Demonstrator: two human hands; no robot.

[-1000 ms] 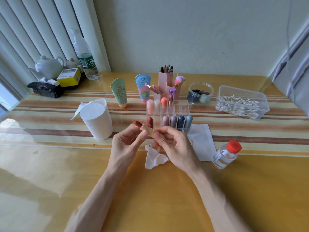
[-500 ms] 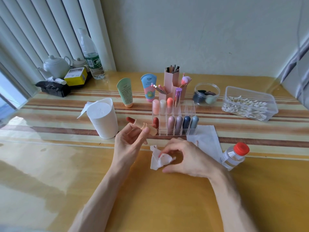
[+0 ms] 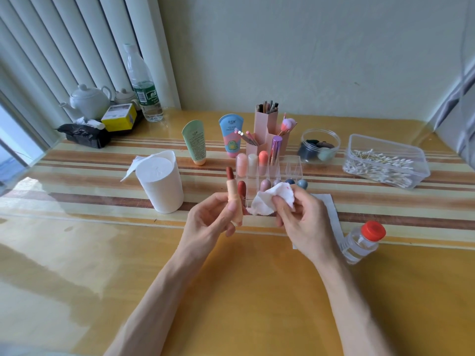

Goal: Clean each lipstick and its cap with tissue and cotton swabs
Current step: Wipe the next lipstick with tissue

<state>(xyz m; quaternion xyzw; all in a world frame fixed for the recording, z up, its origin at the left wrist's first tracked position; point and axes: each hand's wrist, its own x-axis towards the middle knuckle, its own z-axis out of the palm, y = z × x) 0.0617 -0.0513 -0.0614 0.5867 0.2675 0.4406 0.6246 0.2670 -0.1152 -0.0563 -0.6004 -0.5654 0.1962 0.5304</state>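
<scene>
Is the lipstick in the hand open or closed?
Open. The lipstick in the left hand has no cap; its red tip sticks out on top.

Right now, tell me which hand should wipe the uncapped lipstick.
Right. The right hand pinches the crumpled tissue just beside the lipstick, which the left hand grips upright with its red tip exposed. The left should probably just steady it.
</scene>
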